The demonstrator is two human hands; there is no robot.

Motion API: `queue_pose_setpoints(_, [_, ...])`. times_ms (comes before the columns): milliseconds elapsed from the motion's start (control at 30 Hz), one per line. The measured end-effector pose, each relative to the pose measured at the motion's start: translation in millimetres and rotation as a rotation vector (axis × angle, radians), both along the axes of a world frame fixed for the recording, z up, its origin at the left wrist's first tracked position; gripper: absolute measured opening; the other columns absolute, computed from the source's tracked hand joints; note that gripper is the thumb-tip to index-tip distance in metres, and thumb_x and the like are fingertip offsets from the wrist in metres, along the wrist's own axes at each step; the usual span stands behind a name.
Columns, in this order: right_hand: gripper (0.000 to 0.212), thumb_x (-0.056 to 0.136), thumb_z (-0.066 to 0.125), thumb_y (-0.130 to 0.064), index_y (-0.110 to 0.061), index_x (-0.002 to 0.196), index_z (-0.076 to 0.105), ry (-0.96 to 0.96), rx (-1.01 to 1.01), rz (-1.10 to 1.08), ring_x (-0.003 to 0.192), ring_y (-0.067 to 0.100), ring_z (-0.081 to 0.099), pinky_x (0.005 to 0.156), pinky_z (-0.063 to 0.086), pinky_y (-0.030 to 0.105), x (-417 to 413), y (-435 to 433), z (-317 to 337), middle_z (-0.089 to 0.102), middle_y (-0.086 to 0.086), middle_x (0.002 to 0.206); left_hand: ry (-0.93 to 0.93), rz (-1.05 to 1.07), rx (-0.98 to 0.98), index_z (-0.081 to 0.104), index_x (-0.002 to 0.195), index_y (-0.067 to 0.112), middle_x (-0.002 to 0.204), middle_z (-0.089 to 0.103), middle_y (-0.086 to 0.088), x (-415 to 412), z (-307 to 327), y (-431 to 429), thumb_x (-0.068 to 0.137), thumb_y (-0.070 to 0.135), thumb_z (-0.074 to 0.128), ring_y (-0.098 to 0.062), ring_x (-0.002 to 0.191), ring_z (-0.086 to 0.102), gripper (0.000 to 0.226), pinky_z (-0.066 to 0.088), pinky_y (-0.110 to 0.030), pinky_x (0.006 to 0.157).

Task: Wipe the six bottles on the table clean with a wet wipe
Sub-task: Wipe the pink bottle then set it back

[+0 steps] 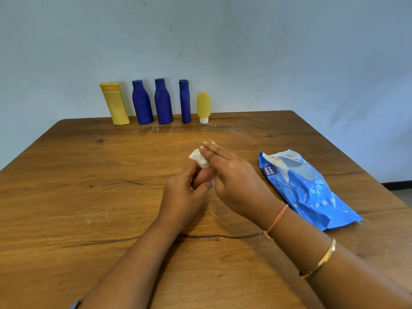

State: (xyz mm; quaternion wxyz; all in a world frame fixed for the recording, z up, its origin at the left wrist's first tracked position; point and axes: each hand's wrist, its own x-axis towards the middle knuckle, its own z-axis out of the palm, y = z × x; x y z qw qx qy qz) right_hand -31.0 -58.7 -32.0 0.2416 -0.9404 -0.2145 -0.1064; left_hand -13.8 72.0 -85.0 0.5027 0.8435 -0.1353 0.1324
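A row of bottles stands at the table's far edge against the wall: a tall yellow bottle (114, 103), three dark blue bottles (142, 103) (163, 103) (185, 103), and a small yellow tube (203, 105) upside down on its white cap. Over the middle of the table, my left hand (180, 195) curls its fingers round the lower end of a crumpled white wet wipe (198, 159). My right hand (231, 177) lies against the wipe with straight fingers, its fingertips over the wipe's top. Whether anything else sits between my hands is hidden.
A blue wet-wipe pack (307, 188) lies flat on the wooden table (89, 197) to the right of my right hand, close to the right edge. A pale wall rises directly behind the bottles.
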Motion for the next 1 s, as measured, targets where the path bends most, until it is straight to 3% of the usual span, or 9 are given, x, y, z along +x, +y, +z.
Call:
queue_pose_setpoints(133, [0.056, 0.092, 0.042, -0.007, -0.018, 0.144, 0.027, 0.056, 0.091, -0.041, 0.141, 0.004, 0.014, 0.114, 0.014, 0.021, -5.3, -0.9, 4.2, 0.022, -0.005, 0.153, 0.034, 0.035, -0.101, 0.063, 0.093, 0.021, 0.081, 0.067, 0.01, 3.3, -1.2, 1.8, 0.076, 0.016, 0.071, 0.0, 0.072, 0.063, 0.02, 0.051, -0.02, 0.063])
queue_pose_setpoints(300, [0.057, 0.094, 0.039, -0.008, -0.02, 0.146, 0.02, 0.044, -0.041, 0.048, 0.141, 0.003, 0.005, 0.107, 0.005, 0.015, -11.3, 1.8, 5.5, 0.012, -0.007, 0.156, 0.026, 0.027, -0.043, 0.055, 0.082, 0.031, 0.067, 0.06, 0.012, 1.1, -0.6, 1.9, 0.079, 0.014, 0.068, 0.006, 0.06, 0.056, 0.021, 0.04, -0.009, 0.052])
queue_pose_setpoints(467, [0.053, 0.091, 0.043, 0.0, -0.017, 0.141, 0.034, 0.081, 0.2, -0.042, 0.138, 0.004, 0.022, 0.115, 0.022, 0.029, -2.0, -6.2, 8.1, 0.031, -0.005, 0.15, -0.017, 0.045, -0.12, 0.061, 0.094, 0.03, 0.083, 0.067, 0.01, 4.5, -4.1, 3.5, 0.077, 0.017, 0.073, 0.0, 0.075, 0.062, 0.025, 0.049, -0.017, 0.065])
queue_pose_setpoints(567, [0.057, 0.092, 0.043, -0.003, -0.019, 0.144, 0.026, 0.074, 0.048, -0.002, 0.14, 0.003, 0.014, 0.113, 0.012, 0.019, -8.4, -4.1, 3.6, 0.021, -0.006, 0.154, 0.004, 0.066, -0.138, 0.061, 0.094, 0.028, 0.081, 0.067, 0.01, 6.9, -3.0, 5.6, 0.076, 0.016, 0.074, -0.001, 0.074, 0.063, 0.025, 0.048, -0.016, 0.063])
queue_pose_setpoints(667, [0.058, 0.093, 0.04, -0.005, -0.018, 0.146, 0.021, 0.041, -0.071, 0.07, 0.142, 0.005, 0.007, 0.109, 0.006, 0.015, -13.2, 4.0, 5.0, 0.013, -0.005, 0.156, 0.006, 0.069, -0.068, 0.058, 0.087, 0.03, 0.067, 0.06, 0.013, 4.2, -2.2, 2.8, 0.079, 0.014, 0.07, 0.004, 0.062, 0.058, 0.021, 0.041, -0.008, 0.054])
queue_pose_setpoints(767, [0.054, 0.094, 0.039, -0.006, -0.017, 0.145, 0.025, 0.074, -0.016, 0.03, 0.142, 0.007, 0.012, 0.112, 0.009, 0.02, -5.2, 3.7, 14.0, 0.019, -0.004, 0.154, -0.044, 0.05, -0.004, 0.056, 0.082, 0.027, 0.067, 0.059, 0.011, 1.1, -2.0, 0.4, 0.08, 0.017, 0.069, 0.001, 0.062, 0.057, 0.016, 0.041, -0.01, 0.053])
queue_pose_setpoints(867, [0.052, 0.092, 0.042, -0.003, -0.015, 0.142, 0.033, 0.095, 0.116, -0.028, 0.139, 0.008, 0.022, 0.116, 0.018, 0.026, 1.7, -1.6, 16.6, 0.03, -0.002, 0.151, -0.031, 0.072, -0.086, 0.061, 0.093, 0.023, 0.081, 0.066, 0.01, 4.1, -4.3, 3.3, 0.077, 0.019, 0.072, -0.002, 0.074, 0.062, 0.02, 0.049, -0.019, 0.065])
queue_pose_setpoints(1000, [0.055, 0.093, 0.041, -0.004, -0.018, 0.144, 0.027, 0.097, 0.033, -0.016, 0.141, 0.005, 0.015, 0.116, 0.017, 0.025, -7.1, -1.0, 7.6, 0.021, -0.005, 0.153, 0.002, 0.094, -0.116, 0.062, 0.098, 0.025, 0.086, 0.068, 0.01, 8.0, -5.9, 7.2, 0.076, 0.017, 0.074, -0.002, 0.078, 0.064, 0.027, 0.052, -0.021, 0.068])
